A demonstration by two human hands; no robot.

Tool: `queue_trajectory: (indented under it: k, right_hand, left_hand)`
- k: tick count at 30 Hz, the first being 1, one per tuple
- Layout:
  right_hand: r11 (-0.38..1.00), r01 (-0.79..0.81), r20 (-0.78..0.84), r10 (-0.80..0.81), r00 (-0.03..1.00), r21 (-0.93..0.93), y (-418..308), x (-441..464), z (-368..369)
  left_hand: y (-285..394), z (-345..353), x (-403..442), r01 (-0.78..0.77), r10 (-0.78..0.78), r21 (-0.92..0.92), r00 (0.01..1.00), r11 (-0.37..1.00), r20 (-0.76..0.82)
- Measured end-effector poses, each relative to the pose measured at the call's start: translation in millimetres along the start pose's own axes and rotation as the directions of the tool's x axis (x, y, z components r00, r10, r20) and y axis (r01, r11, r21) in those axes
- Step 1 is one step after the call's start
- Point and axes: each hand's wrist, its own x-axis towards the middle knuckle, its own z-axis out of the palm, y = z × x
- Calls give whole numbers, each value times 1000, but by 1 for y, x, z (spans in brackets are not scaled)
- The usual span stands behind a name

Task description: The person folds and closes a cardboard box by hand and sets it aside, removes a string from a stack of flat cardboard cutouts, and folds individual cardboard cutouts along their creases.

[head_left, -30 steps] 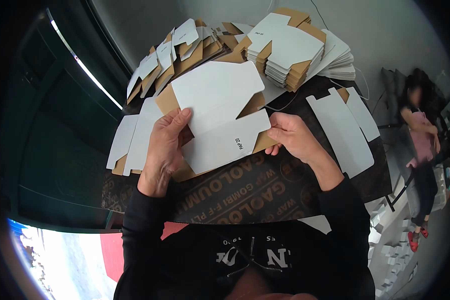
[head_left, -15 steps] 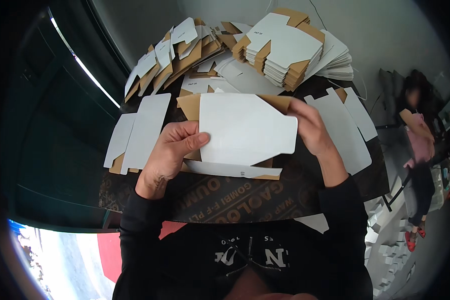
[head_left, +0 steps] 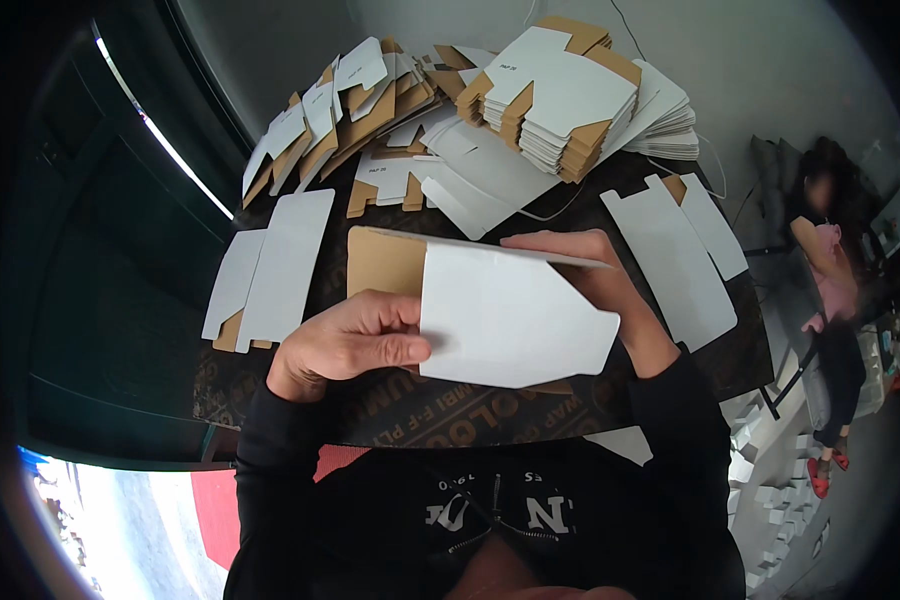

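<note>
A white cardboard box (head_left: 510, 315) with a brown inside is held over the dark table, opened out partway, its tapered flap pointing right. My left hand (head_left: 350, 345) grips its left edge, the thumb on the white front panel and the fingers inside the open end. Behind the box's right side, my right hand (head_left: 600, 265) curls around the back panel, its fingers along the far top edge; part of this hand is hidden by the box. Flat box blanks lie on either side, one at the left (head_left: 285, 265) and one at the right (head_left: 670, 265).
A tall stack of flat box blanks (head_left: 560, 90) stands at the back right, with leaning blanks (head_left: 315, 115) at the back left. The printed table (head_left: 450, 425) ends just before my body. A seated person (head_left: 830, 270) is at the far right, near white pieces on the floor.
The flat blank has been opened into a box shape and tilted, its right end now lower and nearer me. My right hand has moved behind its back panel.
</note>
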Motion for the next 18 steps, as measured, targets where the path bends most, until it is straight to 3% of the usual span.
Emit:
queue_trajectory:
  k: [2,6,7,10,12,14,15,16,18]
  right_hand:
    - [997,46,-9,-47,999,-57,-1,0,1]
    - [971,81,-33,-91,995,-225,2,-2,-1]
    - [971,84,-29,-93,995,-226,1,-2,-2]
    - [987,80,-54,-88,995,-142,-1,-4,-4]
    - [990,98,-60,-104,993,-101,-2,-3,-5]
    - [988,123,-54,-128,990,-90,6,-8,-11]
    - [985,-51,-49,59,997,163,19,-17,-20]
    - [889,-222,4,240,971,400,28,-21,-24]
    - [879,-242,-14,271,962,410,33,-18,-24]
  left_hand:
    - [-2,-3,-1,-8,6,41,998,999,69]
    - [-4,-11,3,116,-142,89,906,989,398]
    - [-5,-11,1,114,-140,88,908,990,395]
    - [-10,-5,-2,-63,66,-26,984,998,164]
    - [-9,-2,0,-136,140,-52,987,989,76]
    - [-7,5,10,-347,337,-106,936,932,-103]
    - [-5,7,15,-450,424,-119,885,885,-194]
    - [-4,7,17,-548,500,-122,818,828,-284]
    - [-8,-2,14,-583,531,6,735,813,-422]
